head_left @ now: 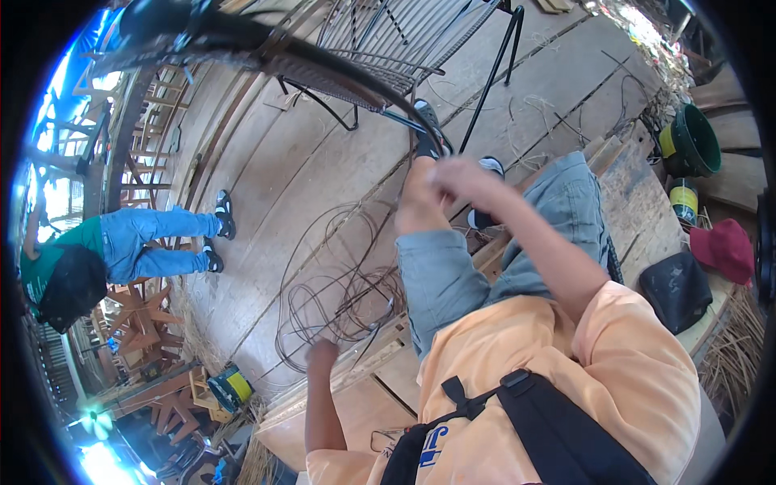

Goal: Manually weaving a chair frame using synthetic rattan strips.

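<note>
My right hand [457,179], a little blurred, is closed in front of my bent knee. It is right by the lower end of a dark curved strip [404,105] that comes down from the upper left; whatever its fingers hold is too small to make out. Held lower and to the left, my left hand [323,353] forms a fist beside a loose tangle of thin brown strands [343,295] on the floor. Its fingers hide anything inside. Beyond my feet stands a woven piece with dark metal legs [493,77].
A person in blue jeans [153,242] stands at the left. At the right are a dark green bucket [699,139], a maroon cap [722,250] and a black bag-like item [676,291]. Another bucket [230,388] stands at lower left, near wooden star-shaped frames [139,319].
</note>
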The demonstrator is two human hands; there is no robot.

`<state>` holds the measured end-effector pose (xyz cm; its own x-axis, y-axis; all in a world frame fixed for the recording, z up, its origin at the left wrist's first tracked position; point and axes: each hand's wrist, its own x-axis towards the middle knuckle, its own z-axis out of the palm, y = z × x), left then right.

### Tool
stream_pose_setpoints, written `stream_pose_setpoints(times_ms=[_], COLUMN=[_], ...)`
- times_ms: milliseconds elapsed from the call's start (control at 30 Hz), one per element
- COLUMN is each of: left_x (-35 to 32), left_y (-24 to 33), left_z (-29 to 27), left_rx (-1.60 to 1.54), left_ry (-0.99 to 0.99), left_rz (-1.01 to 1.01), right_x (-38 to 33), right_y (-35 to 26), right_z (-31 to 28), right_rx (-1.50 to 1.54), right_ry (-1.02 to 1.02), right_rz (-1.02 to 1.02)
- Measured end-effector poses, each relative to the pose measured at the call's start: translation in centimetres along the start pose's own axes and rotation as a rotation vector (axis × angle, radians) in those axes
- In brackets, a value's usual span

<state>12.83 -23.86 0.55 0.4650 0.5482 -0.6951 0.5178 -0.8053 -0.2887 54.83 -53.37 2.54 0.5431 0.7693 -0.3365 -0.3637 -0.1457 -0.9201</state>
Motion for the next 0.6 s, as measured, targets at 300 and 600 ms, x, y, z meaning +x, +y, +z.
stream_pose_setpoints(times_ms=[300,600], left_x=[1.9,11.0], left_y=[24.7,36.1], left_z=[-25.7,-38.4], left_rx=[-0.374,-0.157], left_ry=[0.898,1.079], left_rz=[0.715,1.082], right_x=[8.5,12.2], right_y=[-1.5,-0.4], right_z=[-7.3,-3.4], right_rx=[0.422,0.333], right_ry=[0.739,0.573], right_rz=[-0.278,-0.362])
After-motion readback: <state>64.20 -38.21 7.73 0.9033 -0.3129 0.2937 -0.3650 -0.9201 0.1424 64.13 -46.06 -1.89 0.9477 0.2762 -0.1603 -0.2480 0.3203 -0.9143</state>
